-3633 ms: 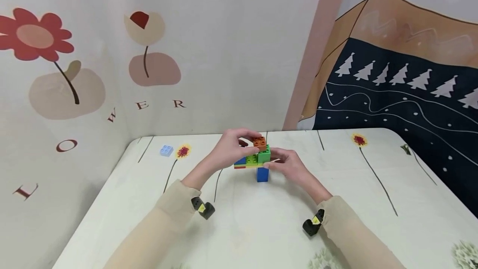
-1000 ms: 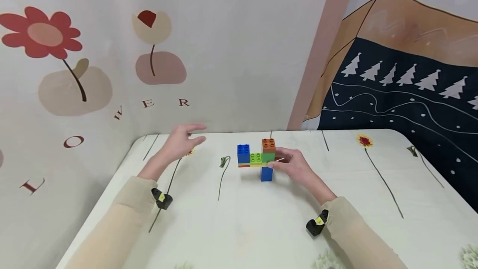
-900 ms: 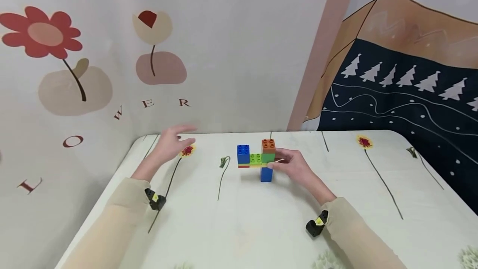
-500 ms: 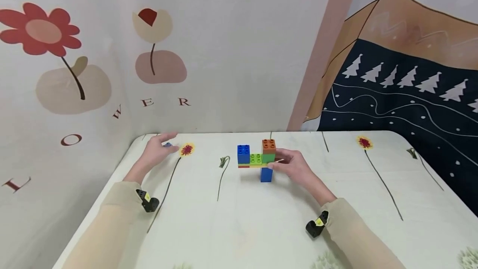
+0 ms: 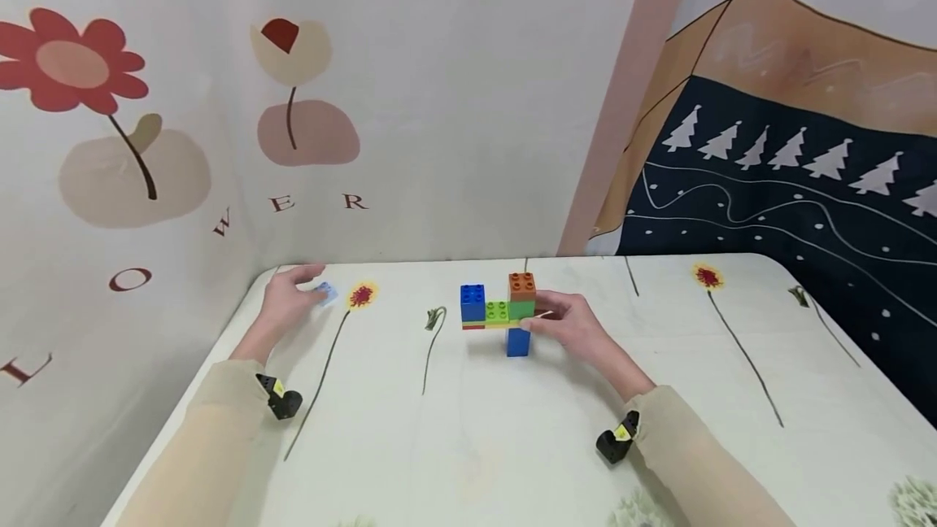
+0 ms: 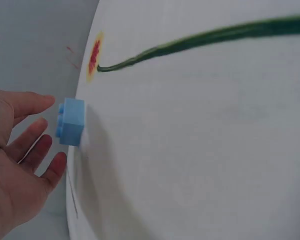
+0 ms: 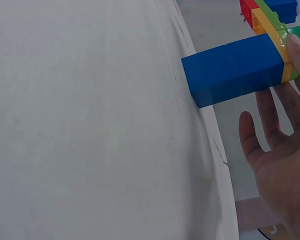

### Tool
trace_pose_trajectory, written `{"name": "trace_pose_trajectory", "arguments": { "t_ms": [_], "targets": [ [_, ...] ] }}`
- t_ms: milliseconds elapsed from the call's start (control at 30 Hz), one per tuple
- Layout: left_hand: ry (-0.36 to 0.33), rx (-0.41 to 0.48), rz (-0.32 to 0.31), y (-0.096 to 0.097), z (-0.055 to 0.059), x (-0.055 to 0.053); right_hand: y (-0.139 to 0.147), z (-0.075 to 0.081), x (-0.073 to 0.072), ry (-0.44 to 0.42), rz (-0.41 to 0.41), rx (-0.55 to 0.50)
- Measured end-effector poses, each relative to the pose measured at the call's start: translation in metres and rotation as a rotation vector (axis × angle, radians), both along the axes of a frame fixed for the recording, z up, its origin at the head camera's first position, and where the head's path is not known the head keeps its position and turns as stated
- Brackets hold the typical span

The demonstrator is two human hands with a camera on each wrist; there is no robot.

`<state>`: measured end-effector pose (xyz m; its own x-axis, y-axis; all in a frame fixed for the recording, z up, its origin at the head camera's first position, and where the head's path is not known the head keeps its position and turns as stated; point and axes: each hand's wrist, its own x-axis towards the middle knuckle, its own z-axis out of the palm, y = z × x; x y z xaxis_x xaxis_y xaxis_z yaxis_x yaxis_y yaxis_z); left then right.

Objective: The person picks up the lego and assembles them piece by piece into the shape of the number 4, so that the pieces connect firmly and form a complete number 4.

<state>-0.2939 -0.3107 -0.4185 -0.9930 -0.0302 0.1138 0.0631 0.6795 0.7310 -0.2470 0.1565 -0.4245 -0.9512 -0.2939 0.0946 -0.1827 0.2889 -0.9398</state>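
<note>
On the far left of the table, a light blue toy building brick (image 5: pixel 326 293) lies beside my left hand (image 5: pixel 284 299). The left wrist view shows a gap between that hand's bent, spread fingers and the brick (image 6: pixel 71 122), whose studs face the palm. My right hand (image 5: pixel 574 328) grips the right side of a built brick structure, thumb at the green brick (image 5: pixel 521 310) in front. An orange-brown brick (image 5: pixel 522 286) tops the green one; a dark blue brick (image 5: pixel 472 302) and lime brick (image 5: pixel 497 312) sit leftward. Two stacked blue bricks (image 7: pixel 232 70) form the leg beneath.
A white table (image 5: pixel 454 437) printed with flowers and thin stems spreads beneath both hands. A pale patterned curtain (image 5: pixel 454 104) stands along its back edge, and a dark tree-print cloth (image 5: pixel 776 193) hangs at the right. Each wrist carries a small black camera (image 5: pixel 280 397).
My left hand has left the orange-brown brick, moved left and come down at the light blue brick. The right hand has stayed at the structure, which stands nearly where it was.
</note>
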Motion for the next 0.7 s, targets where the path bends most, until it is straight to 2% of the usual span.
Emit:
{"name": "trace_pose_trajectory", "arguments": {
  "t_ms": [267, 467, 600, 700],
  "targets": [
    [-0.057, 0.025, 0.007, -0.005, -0.012, 0.0, -0.002, -0.001, 0.0, -0.01, 0.008, 0.0],
    [-0.036, 0.0, 0.045, 0.0, -0.019, -0.002, 0.001, 0.001, 0.0, 0.001, -0.012, 0.007],
    [-0.016, -0.018, 0.039, 0.002, -0.018, 0.001, 0.0, 0.001, 0.0, 0.002, -0.005, 0.01],
    [-0.037, -0.008, 0.017, 0.004, -0.016, 0.003, 0.0, 0.0, 0.0, -0.006, -0.01, 0.015]
  ]
}}
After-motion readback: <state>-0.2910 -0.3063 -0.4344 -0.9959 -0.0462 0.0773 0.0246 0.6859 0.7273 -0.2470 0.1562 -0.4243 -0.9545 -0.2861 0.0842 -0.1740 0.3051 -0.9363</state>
